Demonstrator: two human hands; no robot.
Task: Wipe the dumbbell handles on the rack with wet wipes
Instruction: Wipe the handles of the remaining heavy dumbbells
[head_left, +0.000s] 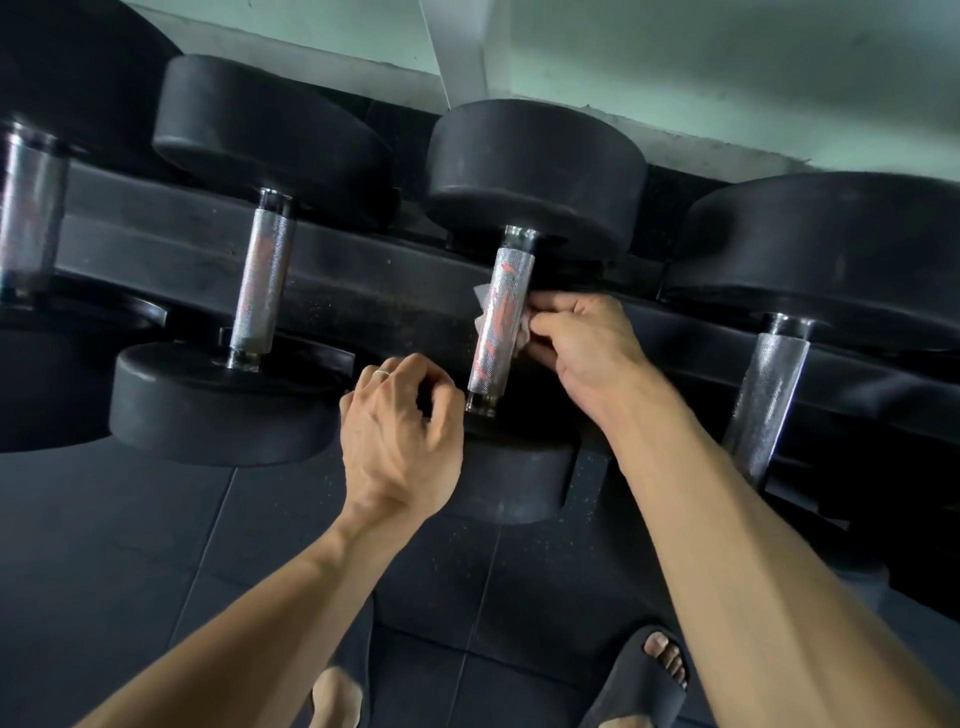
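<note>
Dark slipper (640, 680) on floor below. Left hand (400, 447) fingers curled, resting on near weight head. Right hand (582, 343) pinches white wipe (485, 304) against middle dumbbell handle (498, 322) on rack (363, 291).

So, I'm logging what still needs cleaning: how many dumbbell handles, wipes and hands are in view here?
Chrome dumbbell handles: 4, at far left, left, middle and right.
White wet wipe: 1, held by the right hand at the middle handle.
Hands: 2, left hand and right hand.
Total: 7

Gym — dumbbells (524, 260) on rack (363, 270), rubber floor (156, 545).
</note>
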